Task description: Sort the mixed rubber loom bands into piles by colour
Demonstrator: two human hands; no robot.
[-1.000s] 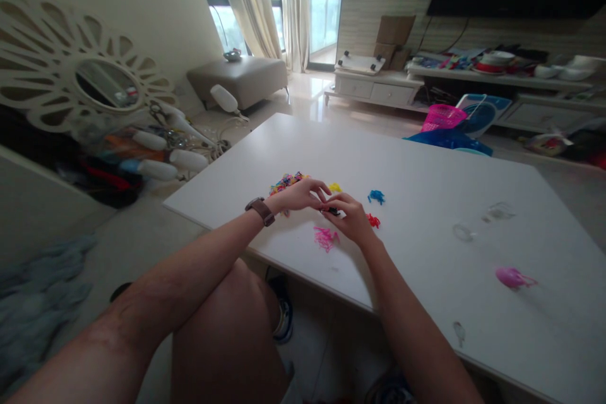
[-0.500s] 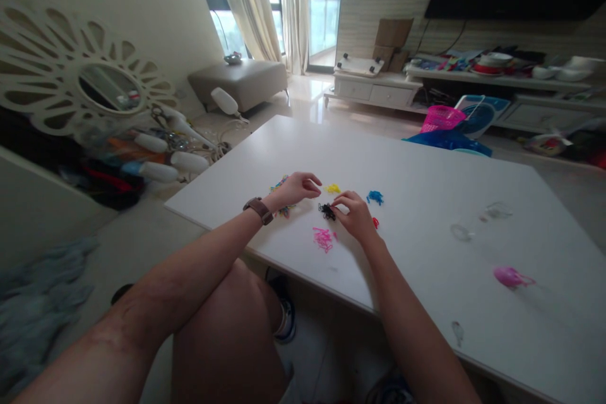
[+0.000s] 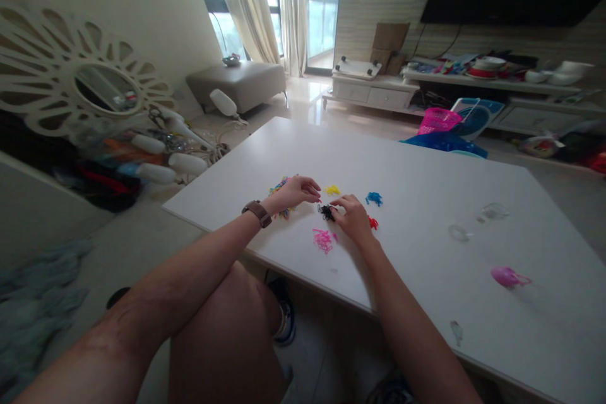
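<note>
My left hand (image 3: 304, 190), with a brown watch (image 3: 257, 213) on the wrist, is beside a mixed pile of small coloured bands (image 3: 279, 184). Its fingertips are together, and a tiny red band (image 3: 320, 201) shows at them. My right hand (image 3: 350, 213) is at the pile of black bands (image 3: 324, 211), fingers bent and a little apart at its right edge; nothing shows plainly between them. Around the hands lie pink bands (image 3: 323, 240), yellow bands (image 3: 332, 190), blue bands (image 3: 374, 198) and red bands (image 3: 373, 223), the red ones partly behind my right hand.
The white table (image 3: 426, 202) carries a pink pouch-like thing (image 3: 506, 276), a clear ring-shaped item (image 3: 459, 233) and a clear container (image 3: 495, 212) on the right. A small clear item (image 3: 456, 332) lies by the front edge. Beyond stands a pink basket (image 3: 440, 121).
My left hand has dipped slightly and its fingers have drawn together, with red now at the tips. My right hand has shifted a little, showing more of the red bands.
</note>
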